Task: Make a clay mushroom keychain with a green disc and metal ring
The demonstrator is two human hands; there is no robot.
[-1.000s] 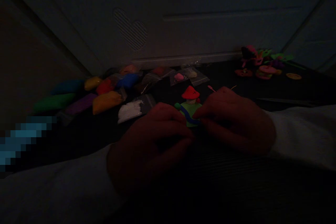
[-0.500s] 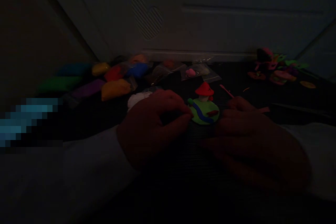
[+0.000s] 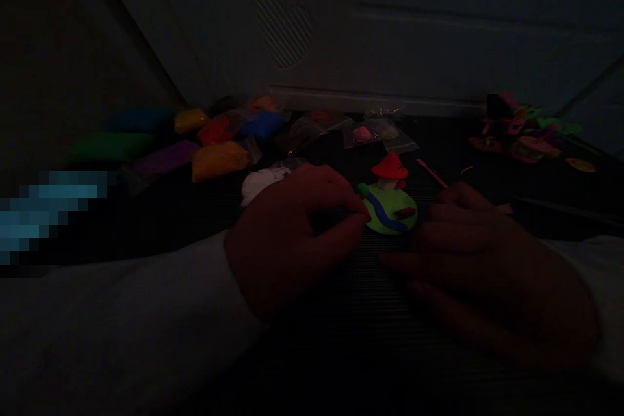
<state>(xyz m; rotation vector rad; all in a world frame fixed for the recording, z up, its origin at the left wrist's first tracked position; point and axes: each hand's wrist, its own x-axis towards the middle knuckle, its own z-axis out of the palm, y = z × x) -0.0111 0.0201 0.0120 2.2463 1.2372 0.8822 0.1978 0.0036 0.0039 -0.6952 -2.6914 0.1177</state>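
The scene is very dark. A small clay model [image 3: 390, 205] sits on the dark ribbed mat: a green disc with a blue wavy strip, a small red piece and a red-capped mushroom on top. My left hand [image 3: 292, 234] is curled, thumb and forefinger pinched together at the disc's left edge. My right hand [image 3: 492, 266] lies just right of the model, fingers stretched out flat on the mat and pointing left, holding nothing. A thin pink tool [image 3: 431, 173] lies behind the model.
Bags of coloured clay [image 3: 214, 159] are heaped at the back left, with a white lump [image 3: 263, 181] beside my left hand. Small clear bags [image 3: 365, 134] lie by the wall. Finished clay pieces [image 3: 521, 133] stand at the back right.
My right hand has let go of the model and drawn back to the right, flattening on the mat. The green disc now shows in full. My left hand stays at its left edge.
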